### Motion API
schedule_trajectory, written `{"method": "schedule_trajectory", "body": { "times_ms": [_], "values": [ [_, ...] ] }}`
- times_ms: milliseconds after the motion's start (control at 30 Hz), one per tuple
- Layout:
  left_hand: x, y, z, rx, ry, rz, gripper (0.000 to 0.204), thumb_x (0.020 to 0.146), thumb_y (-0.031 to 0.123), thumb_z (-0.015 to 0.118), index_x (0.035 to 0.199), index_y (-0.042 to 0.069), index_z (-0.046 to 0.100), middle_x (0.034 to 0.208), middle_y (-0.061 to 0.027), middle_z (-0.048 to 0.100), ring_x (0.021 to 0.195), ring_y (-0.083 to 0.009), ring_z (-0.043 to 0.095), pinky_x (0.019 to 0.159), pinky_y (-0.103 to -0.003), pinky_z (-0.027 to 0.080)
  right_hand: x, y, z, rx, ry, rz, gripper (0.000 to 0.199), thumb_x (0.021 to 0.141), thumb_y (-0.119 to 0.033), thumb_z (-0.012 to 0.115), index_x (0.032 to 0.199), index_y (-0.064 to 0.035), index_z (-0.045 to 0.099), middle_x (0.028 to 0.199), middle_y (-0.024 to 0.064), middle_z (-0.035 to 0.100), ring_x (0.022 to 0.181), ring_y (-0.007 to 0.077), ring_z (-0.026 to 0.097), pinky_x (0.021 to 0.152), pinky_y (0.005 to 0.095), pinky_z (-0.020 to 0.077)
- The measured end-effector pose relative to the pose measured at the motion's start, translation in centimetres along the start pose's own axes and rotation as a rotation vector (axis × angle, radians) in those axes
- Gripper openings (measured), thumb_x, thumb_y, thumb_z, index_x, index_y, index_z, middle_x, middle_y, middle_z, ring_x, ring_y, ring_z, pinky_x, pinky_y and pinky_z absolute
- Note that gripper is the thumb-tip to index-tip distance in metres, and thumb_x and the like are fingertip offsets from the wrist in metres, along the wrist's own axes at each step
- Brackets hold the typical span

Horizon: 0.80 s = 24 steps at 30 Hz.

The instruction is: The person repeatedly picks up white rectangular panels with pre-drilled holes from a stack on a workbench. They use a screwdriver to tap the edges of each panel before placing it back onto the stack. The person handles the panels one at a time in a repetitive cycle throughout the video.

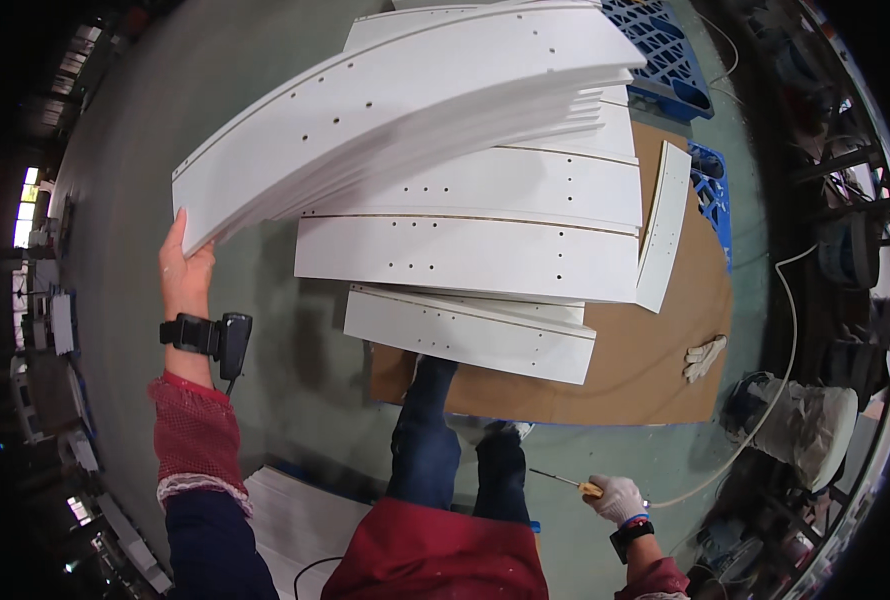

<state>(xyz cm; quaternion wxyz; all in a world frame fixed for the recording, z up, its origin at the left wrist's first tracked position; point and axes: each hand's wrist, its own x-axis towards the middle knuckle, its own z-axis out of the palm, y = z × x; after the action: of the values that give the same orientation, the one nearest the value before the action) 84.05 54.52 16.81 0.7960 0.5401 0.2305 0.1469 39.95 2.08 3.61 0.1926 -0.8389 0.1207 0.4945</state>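
Note:
My bare left hand (186, 270) grips the near left end of a long curved white board (395, 95) with small drilled holes. This board slants up to the right, its far end over a stack of similar boards (465, 250). In my right hand (617, 498), which wears a white glove, is a yellow air blow gun (592, 489). Its long thin metal nozzle points left, and a pale hose (755, 440) runs to the hand. Fingers wrap round its body, hiding most of it. A separate white board (470, 333) lies nearest my legs.
Brown cardboard (655, 370) lies under the stack, with a narrow white board (665, 225) and a loose glove (705, 358) on it. Blue plastic pallets (670, 60) stand at the far right. More white sheets (310, 530) lie by my left leg. A wrapped stool (805, 425) stands right.

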Motion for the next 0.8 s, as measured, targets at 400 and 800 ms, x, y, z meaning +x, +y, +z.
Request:
{"method": "schedule_trajectory", "body": {
  "times_ms": [400,800],
  "values": [
    [1.5,-0.1,-1.5,0.469,-0.3,-0.226,0.032,0.094,0.027,0.057,0.113,0.001,0.055,0.086,-0.0087,0.06,0.07,-0.017,0.061,0.062,-0.026,0.051,2.1,-0.5,-0.1,-0.076,-0.034,-0.066,0.027,0.079,-0.04,0.065,0.089,-0.0147,0.059,0.076,0.0136,0.065,0.075,0.037,0.062,0.064,0.0465,0.0488],
    [-3.2,-25.4,-19.3,1.076,-0.144,-0.438,0.082,0.083,0.04,0.067,0.14,-0.004,0.028,0.142,-0.0206,0.037,0.132,-0.0296,0.035,0.108,-0.042,0.029,6.1,0.0,3.6,-0.011,-0.088,-0.027,0.025,0.078,-0.036,0.065,0.089,-0.0157,0.056,0.076,0.0124,0.063,0.074,0.0371,0.062,0.061,0.0465,0.048]
  ]
}}
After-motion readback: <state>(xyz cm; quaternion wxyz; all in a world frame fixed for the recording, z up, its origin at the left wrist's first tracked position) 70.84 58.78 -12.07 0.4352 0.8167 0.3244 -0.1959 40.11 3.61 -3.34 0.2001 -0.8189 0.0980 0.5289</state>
